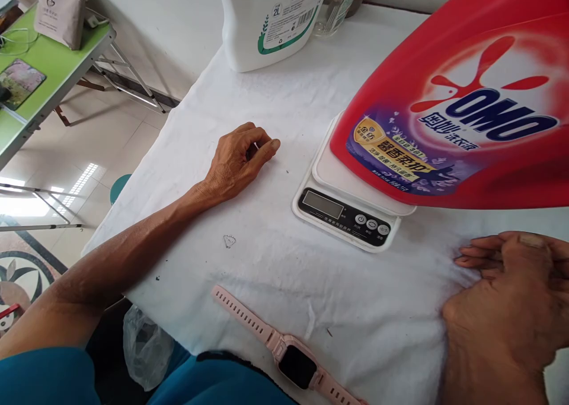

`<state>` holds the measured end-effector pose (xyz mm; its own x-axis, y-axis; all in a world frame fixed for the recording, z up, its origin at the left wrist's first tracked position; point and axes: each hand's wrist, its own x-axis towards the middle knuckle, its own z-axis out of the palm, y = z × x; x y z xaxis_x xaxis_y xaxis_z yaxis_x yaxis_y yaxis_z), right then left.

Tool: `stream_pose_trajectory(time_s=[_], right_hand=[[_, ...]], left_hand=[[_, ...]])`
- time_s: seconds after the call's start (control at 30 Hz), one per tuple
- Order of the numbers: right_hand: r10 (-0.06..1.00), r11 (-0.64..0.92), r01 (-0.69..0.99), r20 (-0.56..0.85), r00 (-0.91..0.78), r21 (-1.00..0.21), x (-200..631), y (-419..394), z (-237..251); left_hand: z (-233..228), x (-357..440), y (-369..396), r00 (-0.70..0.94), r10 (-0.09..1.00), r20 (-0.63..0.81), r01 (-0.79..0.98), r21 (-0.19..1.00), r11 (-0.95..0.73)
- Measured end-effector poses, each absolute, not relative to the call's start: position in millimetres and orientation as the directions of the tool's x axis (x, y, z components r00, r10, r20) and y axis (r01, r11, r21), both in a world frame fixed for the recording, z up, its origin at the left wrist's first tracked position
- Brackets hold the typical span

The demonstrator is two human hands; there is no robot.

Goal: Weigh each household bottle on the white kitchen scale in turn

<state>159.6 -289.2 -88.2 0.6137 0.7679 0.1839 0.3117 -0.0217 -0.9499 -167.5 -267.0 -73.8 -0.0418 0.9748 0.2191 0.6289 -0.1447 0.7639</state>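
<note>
1. Nearest the camera, a pink smartwatch (291,357) is lying flat on the white cloth (275,274) that is covering the table, its strap stretching out toward the left and its dark face pointing up.
2. Just beyond it at the right edge, the right hand (507,298) is resting on the cloth, fingers held together and pointing left, gripping nothing; it is lying just below the bottom of the red bottle without touching it, as far as the view shows.
3. Toward the left, the left hand (240,159) is resting on the cloth with its fingers loosely curled inward, closed on nothing, and its bare forearm is running back toward the lower left corner.
4. Between the two hands, a white kitchen scale (342,212) is sitting on the cloth, its display blank and three round buttons showing on the dark front panel.
5. Over the scale's platform, a large red detergent bottle (462,102) is tilting, its lower edge hanging above the platform; whether it is touching cannot be told.
6. Farther back, a white 2L jug (267,25) is standing upright on the cloth.
7. Far left, a green folding table (53,73) is carrying a small beige bag (60,10).
</note>
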Motion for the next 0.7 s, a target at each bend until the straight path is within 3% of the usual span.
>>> stream_pose_trajectory(time_s=[0.7], right_hand=[[0.780,-0.033,0.299,0.163,0.605,-0.954,163,-285,-93]], left_hand=[[-84,-173,-263,-0.101,0.950,0.297,0.620,0.765,-0.173]])
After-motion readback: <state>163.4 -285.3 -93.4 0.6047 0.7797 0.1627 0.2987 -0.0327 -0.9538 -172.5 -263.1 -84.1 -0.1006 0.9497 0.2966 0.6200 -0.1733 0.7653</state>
